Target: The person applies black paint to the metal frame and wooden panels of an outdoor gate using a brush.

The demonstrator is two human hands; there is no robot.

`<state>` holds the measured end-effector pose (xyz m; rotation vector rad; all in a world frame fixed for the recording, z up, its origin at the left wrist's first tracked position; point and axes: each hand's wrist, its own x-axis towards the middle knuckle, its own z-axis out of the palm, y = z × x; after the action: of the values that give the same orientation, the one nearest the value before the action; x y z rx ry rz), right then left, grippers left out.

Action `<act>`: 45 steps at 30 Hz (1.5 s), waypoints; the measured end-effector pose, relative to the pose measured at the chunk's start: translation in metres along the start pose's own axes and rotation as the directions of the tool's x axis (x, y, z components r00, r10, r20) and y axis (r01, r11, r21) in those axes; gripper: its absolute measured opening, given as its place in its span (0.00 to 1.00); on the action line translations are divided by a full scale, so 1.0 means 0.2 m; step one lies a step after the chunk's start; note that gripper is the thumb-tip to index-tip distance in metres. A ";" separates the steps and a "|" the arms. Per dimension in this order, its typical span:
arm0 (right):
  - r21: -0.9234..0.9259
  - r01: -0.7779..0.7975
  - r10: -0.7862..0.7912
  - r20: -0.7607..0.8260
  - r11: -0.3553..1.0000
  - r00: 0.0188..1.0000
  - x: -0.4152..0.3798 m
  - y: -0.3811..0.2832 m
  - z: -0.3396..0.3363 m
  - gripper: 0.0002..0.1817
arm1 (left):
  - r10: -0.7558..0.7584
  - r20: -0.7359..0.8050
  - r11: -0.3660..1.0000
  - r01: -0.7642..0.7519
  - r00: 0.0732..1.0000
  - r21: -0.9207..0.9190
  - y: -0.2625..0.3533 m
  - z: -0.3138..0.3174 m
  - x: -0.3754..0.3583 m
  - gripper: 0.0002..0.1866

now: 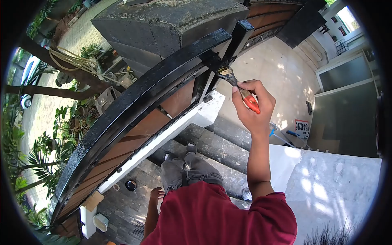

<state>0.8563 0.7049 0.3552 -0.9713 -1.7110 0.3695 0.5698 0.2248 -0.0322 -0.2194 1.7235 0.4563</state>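
My right hand (256, 104) grips a paintbrush (227, 74) by its handle, which ends in red. Dark paint coats the bristles, which are against the black metal frame near the end of the curved top rail (134, 90). That rail looks glossy and wet-looking along much of its length. Brown panels (143, 126) fill the frame below it. Down beside my leg hangs my left hand (156, 193), seen only in part. Its fingers look loosely stretched, and nothing shows in them.
A dark stone-like pillar (163, 30) stands behind the rail's end. A small black paint container (130, 185) and a white tub (100, 223) sit on the grey tiled floor. White ledges lie below the rail and to the right (339, 179). Branches and plants crowd the left.
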 end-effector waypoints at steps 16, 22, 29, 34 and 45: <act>-0.057 -0.022 0.031 0.161 0.998 0.986 0.14 -0.12 -0.09 0.07 | 0.026 -0.015 0.999 -0.027 1.000 -0.022 -0.02 0.04 0.13 0.22; -0.051 -0.037 0.046 0.189 0.998 0.981 0.14 -0.11 -0.10 0.07 | 0.054 -0.022 0.998 -0.055 0.998 -0.018 -0.02 0.07 0.14 0.22; -0.013 0.008 -0.006 0.165 1.000 0.986 0.14 -0.08 -0.07 0.06 | 0.116 0.017 0.993 -0.115 0.993 -0.034 -0.06 0.09 0.14 0.21; 0.010 -0.040 0.037 0.175 0.999 0.984 0.13 -0.09 -0.12 0.05 | 0.093 -0.021 0.995 -0.094 0.995 -0.029 -0.03 0.10 0.06 0.22; -0.037 0.087 -0.080 0.153 0.996 0.985 0.13 -0.09 -0.10 0.06 | 0.039 -0.030 0.994 -0.042 0.999 -0.105 -0.10 0.05 0.11 0.24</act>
<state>0.8638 0.7085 0.3912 -0.9189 -1.8984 0.3598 0.5828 0.2140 -0.0587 -0.2689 1.7354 0.5772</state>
